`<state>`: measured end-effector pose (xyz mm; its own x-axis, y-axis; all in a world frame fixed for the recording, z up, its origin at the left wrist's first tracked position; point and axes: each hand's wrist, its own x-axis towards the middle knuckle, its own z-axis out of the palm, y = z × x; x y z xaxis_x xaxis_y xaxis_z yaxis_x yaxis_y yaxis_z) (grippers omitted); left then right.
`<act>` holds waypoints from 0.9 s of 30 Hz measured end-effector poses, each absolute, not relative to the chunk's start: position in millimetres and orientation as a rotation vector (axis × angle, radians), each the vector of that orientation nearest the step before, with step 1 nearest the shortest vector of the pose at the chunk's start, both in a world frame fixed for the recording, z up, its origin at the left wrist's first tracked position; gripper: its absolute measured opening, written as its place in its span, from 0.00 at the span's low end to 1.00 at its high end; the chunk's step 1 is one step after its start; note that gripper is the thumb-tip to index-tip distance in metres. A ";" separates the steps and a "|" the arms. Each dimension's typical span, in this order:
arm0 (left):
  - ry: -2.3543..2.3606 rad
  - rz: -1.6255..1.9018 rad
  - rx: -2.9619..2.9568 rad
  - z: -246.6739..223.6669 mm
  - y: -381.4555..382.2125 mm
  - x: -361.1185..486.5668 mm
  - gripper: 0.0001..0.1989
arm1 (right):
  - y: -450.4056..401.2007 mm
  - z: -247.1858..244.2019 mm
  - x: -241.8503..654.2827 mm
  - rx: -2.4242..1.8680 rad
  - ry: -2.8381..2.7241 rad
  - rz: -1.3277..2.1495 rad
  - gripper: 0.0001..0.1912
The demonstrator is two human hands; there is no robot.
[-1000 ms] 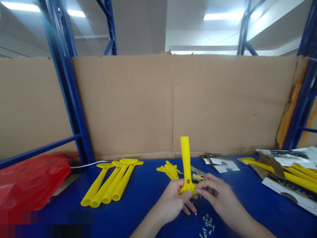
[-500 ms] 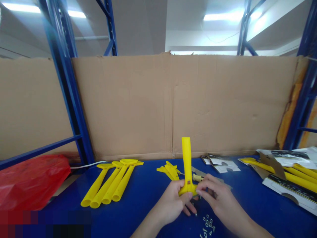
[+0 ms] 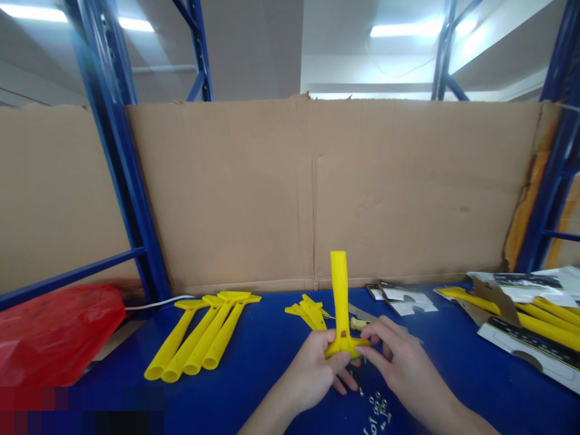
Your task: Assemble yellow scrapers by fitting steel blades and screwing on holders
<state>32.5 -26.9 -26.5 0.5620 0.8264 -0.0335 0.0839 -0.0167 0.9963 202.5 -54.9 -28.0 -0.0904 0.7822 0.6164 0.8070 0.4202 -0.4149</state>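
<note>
My left hand [image 3: 315,362] is closed around the head of a yellow plastic handle [image 3: 339,290], whose tube stands upright. A small rectangular slot shows where the tube meets the flared head. At the right end of that head, the thumb and fingers of my right hand [image 3: 401,362] pinch its wing. Whether a small part sits between those fingertips is hidden. Loose screws and nuts [image 3: 378,408] lie on the blue table below my hands. Just behind my right hand are a pale-handled tool [image 3: 359,324] and a metal strip, partly covered.
Several yellow handles [image 3: 194,344] lie side by side at left, near a red plastic bag [image 3: 58,332]. Flat yellow pieces [image 3: 310,311] rest behind my left hand. Printed cardboard sleeves [image 3: 528,350] and more yellow handles lie at right. A cardboard wall [image 3: 235,193] closes the back.
My right fingertips have shifted slightly on the head's right end, so more of its wing shows. The handle stays upright in my left hand. The view has shifted slightly.
</note>
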 end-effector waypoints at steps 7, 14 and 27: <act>0.824 0.754 1.391 -25.2 -27.7 33.8 0.25 | -51.3 -26.4 209.3 -1.297 -1.896 0.075 0.08; 0.923 0.894 1.283 -24.3 -19.4 29.9 0.24 | -46.7 -14.8 230.5 -1.638 -1.779 -0.238 0.07; 1.159 1.127 1.109 -17.8 -12.1 25.9 0.09 | -40.8 -26.3 239.8 -1.643 -1.921 0.133 0.12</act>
